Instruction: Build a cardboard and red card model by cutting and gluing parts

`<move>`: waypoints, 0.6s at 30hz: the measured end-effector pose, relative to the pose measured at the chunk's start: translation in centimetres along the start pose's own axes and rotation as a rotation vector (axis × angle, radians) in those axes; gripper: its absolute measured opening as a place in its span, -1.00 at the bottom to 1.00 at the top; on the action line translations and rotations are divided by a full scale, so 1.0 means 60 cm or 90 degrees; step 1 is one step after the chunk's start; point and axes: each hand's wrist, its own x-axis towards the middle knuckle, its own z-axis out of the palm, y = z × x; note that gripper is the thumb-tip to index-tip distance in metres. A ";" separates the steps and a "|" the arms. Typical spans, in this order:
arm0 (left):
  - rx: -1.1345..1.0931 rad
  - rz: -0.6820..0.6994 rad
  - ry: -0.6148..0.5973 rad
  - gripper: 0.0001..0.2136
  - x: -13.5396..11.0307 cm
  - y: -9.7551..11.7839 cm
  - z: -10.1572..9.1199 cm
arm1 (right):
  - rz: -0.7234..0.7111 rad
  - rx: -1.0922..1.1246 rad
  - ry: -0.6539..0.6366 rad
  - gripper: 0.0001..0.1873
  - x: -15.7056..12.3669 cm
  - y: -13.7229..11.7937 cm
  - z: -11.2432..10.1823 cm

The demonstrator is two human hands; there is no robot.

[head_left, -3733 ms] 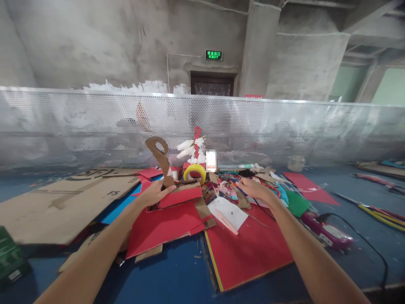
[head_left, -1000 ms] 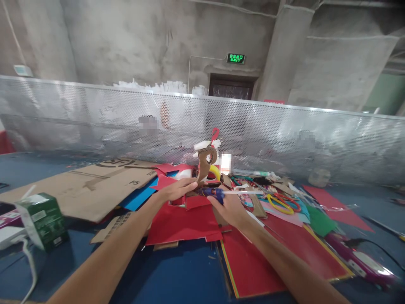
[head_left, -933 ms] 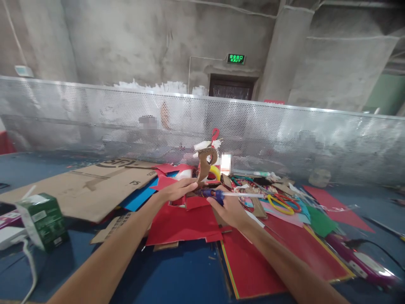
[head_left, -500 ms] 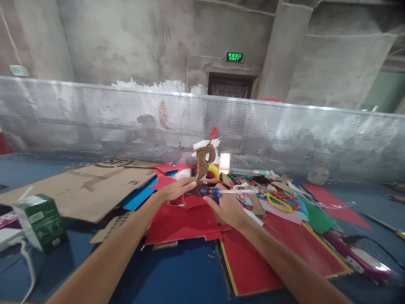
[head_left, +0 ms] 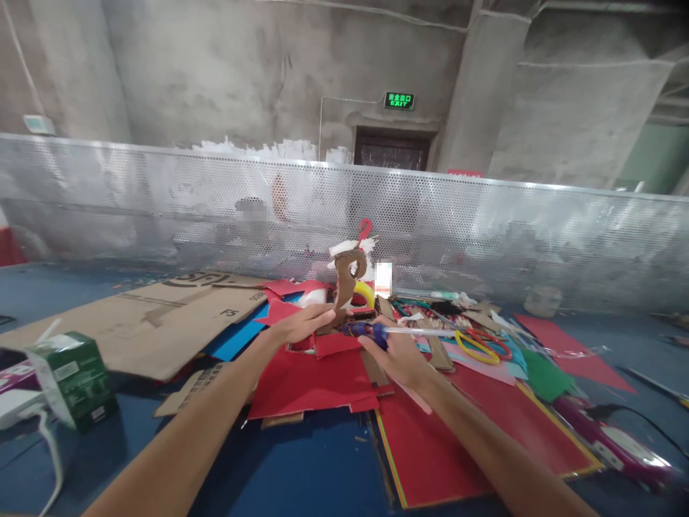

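My left hand (head_left: 308,322) is closed at the base of an upright curved brown cardboard cutout (head_left: 345,283), with its fingertips on the lower edge. My right hand (head_left: 401,353) grips a dark blue hot glue gun (head_left: 371,330). From the gun's rear a clear glue stick (head_left: 423,332) points right, while the nozzle faces left, close by the foot of the cutout. Whether the nozzle touches the cardboard I cannot tell. Beneath both hands lies red paper (head_left: 312,380). Just behind the cutout sits a yellow tape roll (head_left: 364,293).
A big flat cardboard sheet (head_left: 177,323) and a green box (head_left: 75,380) lie on the left. Scissors with yellow handles (head_left: 476,348), a green sheet (head_left: 546,372) and a purple power strip (head_left: 608,438) are on the right. A perforated metal screen (head_left: 301,215) borders the table's far side.
My right hand has shifted slightly right with the glue gun, away from the cutout's base. My left hand and the cutout stay nearly in place.
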 end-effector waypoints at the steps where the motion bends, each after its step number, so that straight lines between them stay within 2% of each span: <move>1: -0.004 0.004 -0.002 -0.46 0.000 0.001 0.000 | 0.004 -0.015 0.007 -0.75 0.001 0.000 0.002; 6: -0.031 0.027 -0.014 -0.49 0.002 0.007 0.002 | -0.019 -0.113 0.052 -0.71 0.009 0.005 0.022; 11: -0.048 0.030 -0.022 -0.47 0.003 0.010 0.001 | -0.019 -0.105 0.039 -0.69 0.012 0.000 0.035; 14: -0.041 0.020 -0.027 -0.45 0.002 0.011 0.000 | 0.003 -0.127 0.042 -0.68 0.011 -0.001 0.018; 18: -0.026 0.000 -0.012 -0.46 0.000 0.008 -0.001 | 0.081 -0.158 0.041 -0.72 0.004 -0.005 -0.025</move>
